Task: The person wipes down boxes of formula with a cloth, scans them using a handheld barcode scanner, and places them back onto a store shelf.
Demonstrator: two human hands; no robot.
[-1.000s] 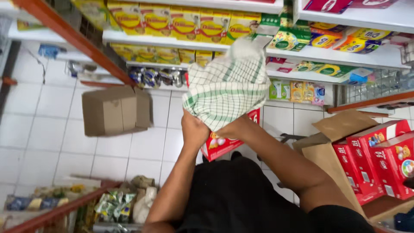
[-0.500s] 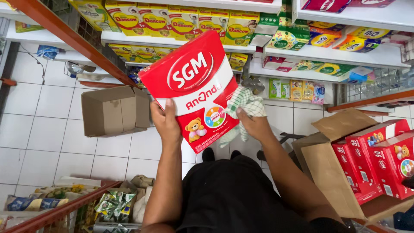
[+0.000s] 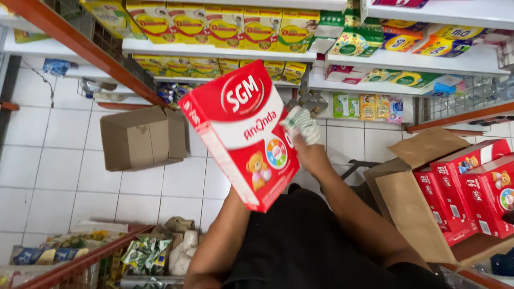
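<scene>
Red and white carton [image 3: 243,134] raised mid-scene, tilted, front facing camera — left hand hidden behind it, grip not visible. Right hand [image 3: 309,155] clenched on checked cloth [image 3: 301,124], pressed to carton's right edge. Open cardboard box [image 3: 423,214] of matching cartons near right; yellow boxes [image 3: 214,24] on far shelf.

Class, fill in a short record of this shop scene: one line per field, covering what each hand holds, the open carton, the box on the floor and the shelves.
Left hand: hidden behind the red and white box, which it holds up tilted
Right hand: grips a checked cloth against the box's edge
Open carton: at right, holding matching red boxes
Floor: white tiles, a closed cardboard box
Shelves: rows of yellow packages
</scene>
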